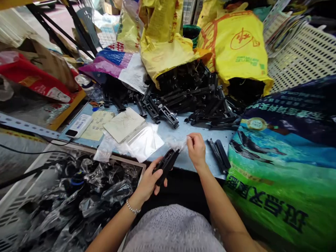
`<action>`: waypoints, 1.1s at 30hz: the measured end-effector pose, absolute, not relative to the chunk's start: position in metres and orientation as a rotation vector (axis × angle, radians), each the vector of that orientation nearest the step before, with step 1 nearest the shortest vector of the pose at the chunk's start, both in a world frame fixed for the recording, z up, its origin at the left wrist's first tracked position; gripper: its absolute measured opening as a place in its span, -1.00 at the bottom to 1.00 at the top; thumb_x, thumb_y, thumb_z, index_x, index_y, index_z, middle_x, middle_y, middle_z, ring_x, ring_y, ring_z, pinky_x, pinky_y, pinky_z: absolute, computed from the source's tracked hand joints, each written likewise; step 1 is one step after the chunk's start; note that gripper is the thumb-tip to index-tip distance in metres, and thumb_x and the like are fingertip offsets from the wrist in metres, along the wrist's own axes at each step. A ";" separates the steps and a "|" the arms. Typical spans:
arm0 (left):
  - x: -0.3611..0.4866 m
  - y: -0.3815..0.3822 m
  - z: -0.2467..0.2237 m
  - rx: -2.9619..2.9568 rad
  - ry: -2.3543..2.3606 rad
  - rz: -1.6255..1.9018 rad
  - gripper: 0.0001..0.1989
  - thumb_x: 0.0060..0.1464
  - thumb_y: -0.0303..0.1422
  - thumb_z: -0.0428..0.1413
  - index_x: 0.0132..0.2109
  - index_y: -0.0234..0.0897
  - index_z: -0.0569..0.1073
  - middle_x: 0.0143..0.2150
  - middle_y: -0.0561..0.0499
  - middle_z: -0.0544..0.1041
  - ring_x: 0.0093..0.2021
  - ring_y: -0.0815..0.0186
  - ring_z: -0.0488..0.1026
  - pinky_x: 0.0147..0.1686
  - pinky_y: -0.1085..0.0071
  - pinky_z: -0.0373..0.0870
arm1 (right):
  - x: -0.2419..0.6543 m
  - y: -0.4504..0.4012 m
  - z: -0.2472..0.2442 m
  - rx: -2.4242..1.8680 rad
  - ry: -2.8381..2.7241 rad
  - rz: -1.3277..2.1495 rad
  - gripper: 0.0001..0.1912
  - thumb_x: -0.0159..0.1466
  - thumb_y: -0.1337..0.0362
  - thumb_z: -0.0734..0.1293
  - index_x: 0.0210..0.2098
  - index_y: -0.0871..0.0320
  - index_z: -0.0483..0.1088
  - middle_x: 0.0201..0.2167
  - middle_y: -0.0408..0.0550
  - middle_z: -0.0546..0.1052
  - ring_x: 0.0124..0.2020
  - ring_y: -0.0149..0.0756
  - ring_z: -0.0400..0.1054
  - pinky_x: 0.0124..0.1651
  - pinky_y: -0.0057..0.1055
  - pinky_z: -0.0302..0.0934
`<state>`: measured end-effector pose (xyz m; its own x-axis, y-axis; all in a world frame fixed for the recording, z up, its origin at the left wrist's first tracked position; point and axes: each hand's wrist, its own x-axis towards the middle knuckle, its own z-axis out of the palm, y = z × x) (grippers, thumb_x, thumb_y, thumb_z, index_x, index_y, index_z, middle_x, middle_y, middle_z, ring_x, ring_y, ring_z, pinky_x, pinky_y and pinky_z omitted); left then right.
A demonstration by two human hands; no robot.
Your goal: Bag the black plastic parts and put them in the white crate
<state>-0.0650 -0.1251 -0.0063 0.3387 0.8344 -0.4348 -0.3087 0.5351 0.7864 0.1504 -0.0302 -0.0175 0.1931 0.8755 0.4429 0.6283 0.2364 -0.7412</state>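
Observation:
My left hand [152, 178] is wrapped round a long black plastic part [168, 162], tilted up and to the right above the table's front edge. A clear plastic bag [177, 142] lies at the far tip of that part. My right hand [196, 148] pinches the bag's right end between thumb and fingers. Whether the part's tip is inside the bag I cannot tell. Two more black parts [219, 155] rest on the table right of my right hand. Left of the held part lies a stack of clear bags [145, 141], with a beige card [124, 124] on it.
Black parts [194, 101] spill from yellow sacks [236, 45] at the back. A crate [141, 171] of bagged black parts stands lower left. A white device [79, 126] with a cable lies on the left. A large blue-green sack [283, 157] borders the right side.

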 end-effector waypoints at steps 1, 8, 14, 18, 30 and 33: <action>-0.064 -0.124 -0.009 0.644 0.926 0.821 -0.23 0.07 -0.07 0.19 0.33 -0.22 0.11 -0.13 -0.20 0.57 -0.51 0.39 0.50 -0.83 0.69 0.11 | 0.153 -0.027 -0.022 -1.511 -1.496 0.349 -0.85 0.33 0.27 0.19 -0.30 0.11 0.37 -0.29 -0.01 0.44 -0.20 -0.19 0.34 -0.12 -0.24 0.25; -0.063 -0.121 -0.024 0.660 1.035 0.793 -0.38 0.04 -0.12 0.23 0.16 -0.33 0.28 -0.17 -0.18 0.57 -0.52 0.42 0.47 -0.83 0.70 0.07 | 0.152 -0.022 -0.032 -1.467 -0.960 0.879 -0.78 0.29 0.15 0.20 -0.24 0.14 0.39 -0.40 -0.13 0.46 -0.45 -0.33 0.31 -0.35 -0.37 0.21; -0.066 -0.126 -0.027 0.722 0.840 0.670 -0.36 0.05 -0.07 0.20 0.15 -0.35 0.27 -0.49 -0.03 0.51 -0.61 0.42 0.39 -0.82 0.71 0.03 | 0.160 -0.001 -0.030 -1.465 -0.915 0.743 -0.84 0.28 0.18 0.18 -0.34 0.11 0.29 -0.40 -0.15 0.39 -0.40 -0.34 0.26 -0.32 -0.39 0.15; -0.071 -0.124 -0.032 0.748 0.812 0.669 -0.35 0.04 -0.08 0.21 0.16 -0.35 0.25 -0.47 -0.03 0.53 -0.68 0.52 0.26 -0.81 0.72 0.04 | 0.167 0.007 -0.033 -1.361 -0.856 0.973 -0.88 0.15 0.29 0.21 -0.29 0.10 0.29 -0.40 -0.16 0.44 -0.44 -0.35 0.24 -0.38 -0.42 0.10; -0.085 -0.122 -0.040 0.795 0.677 0.761 -0.35 0.02 -0.12 0.26 0.16 -0.31 0.23 -0.40 -0.07 0.54 -0.55 0.43 0.39 -0.75 0.70 0.19 | 0.183 -0.054 0.005 -0.781 -1.593 1.593 -0.37 0.13 -0.03 0.43 0.13 0.06 0.32 0.07 0.05 0.37 0.08 -0.06 0.27 0.08 -0.20 0.21; -0.084 -0.122 -0.041 0.819 0.675 0.745 -0.35 0.03 -0.12 0.25 0.16 -0.30 0.23 -0.39 -0.06 0.54 -0.55 0.44 0.38 -0.74 0.70 0.21 | 0.181 -0.062 0.007 -0.880 -1.647 1.495 -0.40 0.16 0.07 0.44 0.15 0.04 0.29 0.05 0.03 0.38 0.06 -0.11 0.31 0.08 -0.23 0.23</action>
<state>-0.0839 -0.1216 -0.0410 0.5616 0.7930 -0.2361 -0.3136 0.4681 0.8262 0.1809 -0.0621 0.0073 -0.4978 0.8644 0.0710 0.0128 0.0892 -0.9959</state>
